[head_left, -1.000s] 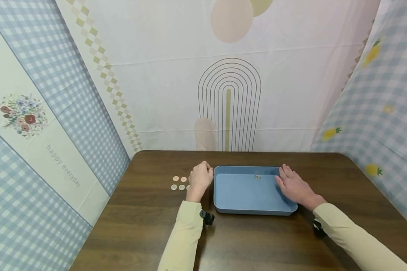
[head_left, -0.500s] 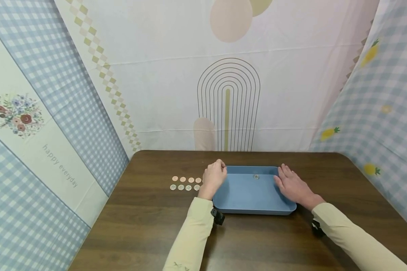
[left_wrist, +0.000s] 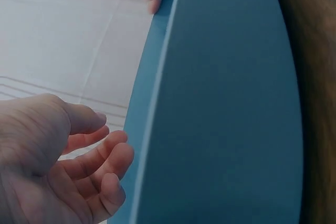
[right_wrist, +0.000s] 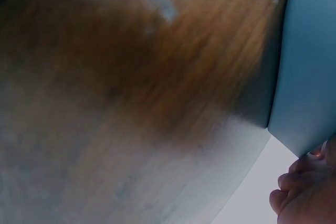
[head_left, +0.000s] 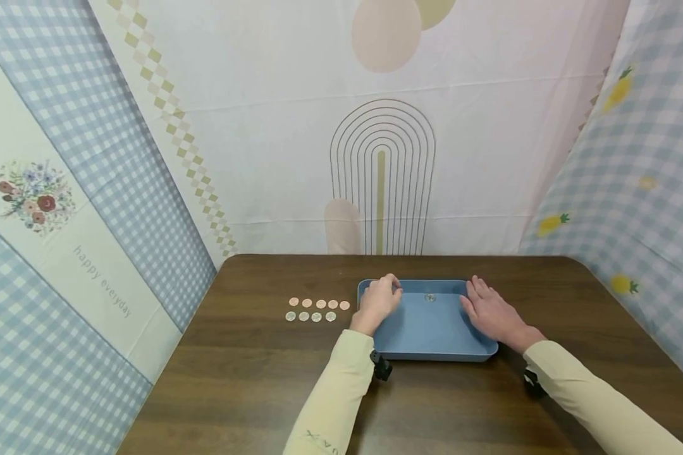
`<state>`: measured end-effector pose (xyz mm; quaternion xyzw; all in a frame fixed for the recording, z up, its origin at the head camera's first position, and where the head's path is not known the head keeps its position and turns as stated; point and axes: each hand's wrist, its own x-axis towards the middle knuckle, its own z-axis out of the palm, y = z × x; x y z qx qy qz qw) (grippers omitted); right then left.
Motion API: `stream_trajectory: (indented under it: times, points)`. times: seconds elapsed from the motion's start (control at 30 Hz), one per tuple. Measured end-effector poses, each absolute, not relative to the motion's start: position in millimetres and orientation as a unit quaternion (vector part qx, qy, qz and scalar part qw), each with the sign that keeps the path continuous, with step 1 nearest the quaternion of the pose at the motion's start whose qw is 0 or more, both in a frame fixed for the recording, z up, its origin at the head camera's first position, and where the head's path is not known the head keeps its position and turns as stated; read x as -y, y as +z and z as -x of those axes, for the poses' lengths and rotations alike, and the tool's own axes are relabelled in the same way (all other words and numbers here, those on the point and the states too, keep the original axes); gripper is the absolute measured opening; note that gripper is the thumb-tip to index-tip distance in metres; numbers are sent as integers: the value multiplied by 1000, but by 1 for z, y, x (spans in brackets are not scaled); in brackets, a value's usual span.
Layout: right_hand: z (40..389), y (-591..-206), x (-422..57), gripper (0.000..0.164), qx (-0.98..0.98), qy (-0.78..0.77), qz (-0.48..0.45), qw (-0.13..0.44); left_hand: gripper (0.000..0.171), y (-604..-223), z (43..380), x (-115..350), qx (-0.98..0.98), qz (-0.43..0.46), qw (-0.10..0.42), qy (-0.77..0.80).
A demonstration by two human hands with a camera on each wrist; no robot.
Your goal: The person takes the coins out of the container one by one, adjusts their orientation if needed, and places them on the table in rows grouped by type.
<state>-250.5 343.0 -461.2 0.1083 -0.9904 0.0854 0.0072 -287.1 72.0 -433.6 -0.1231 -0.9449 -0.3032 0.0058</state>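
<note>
My left hand [head_left: 379,300] hovers over the left part of a shallow blue tray [head_left: 427,325]. In the left wrist view, that hand [left_wrist: 79,156] has loosely bent fingers, the thumb apart from them, and nothing visible between. A single silver coin [head_left: 430,297] lies inside the tray near its back wall. My right hand [head_left: 495,313] rests on the tray's right rim with its fingers straight, thumb toward the inside. Left of the tray, several copper coins [head_left: 321,304] form a back row; several silver coins [head_left: 317,317] form a row in front of it.
The tray and coins are on a dark brown wooden table [head_left: 262,373]. A pale patterned cloth [head_left: 279,139] hangs behind it. Blue checked cloths hang on the left [head_left: 119,158] and right [head_left: 660,221].
My left hand has moved right, from beside the tray to above its left part, uncovering the right ends of both coin rows. The right hand, the tray and its coin look unchanged.
</note>
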Motion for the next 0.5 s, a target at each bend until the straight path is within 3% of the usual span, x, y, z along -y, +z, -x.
stream_trajectory:
  times: [0.5]
  points:
    - [243,-463,-338,67,991,81,-109,21,23,-442,282,-108,940,119,-73,-312]
